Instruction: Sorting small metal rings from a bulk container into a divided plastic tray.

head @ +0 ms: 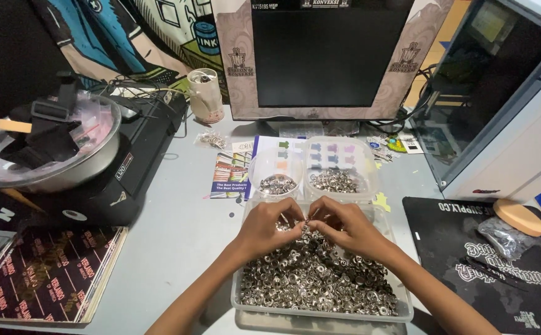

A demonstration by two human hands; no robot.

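Looking down from the head camera, I see my left hand (269, 226) and my right hand (344, 224) meeting over the far end of a clear plastic tray (407, 309) that is full of small silver metal rings (320, 279). The fingertips of both hands are pinched together on a tiny metal piece between them; it is too small for me to tell its shape. Both hands rest on the heap, close to the far wall of the tray, and the near half of the heap lies free. Just behind the tray stand two clear tubs with more silver parts: a round tub (276, 175) on the left and a squarer tub (339, 172) on the right, almost touching the tray edge, so there is little room forward. On the left of the tray the grey desk (177, 229) is bare up to a stack of dark printed sheets (47, 273) and a black machine (134, 161) with a metal bowl (53, 146) on it. On the right a black mouse mat (469, 248) begins near the tray. A monitor (326, 56) closes the back.
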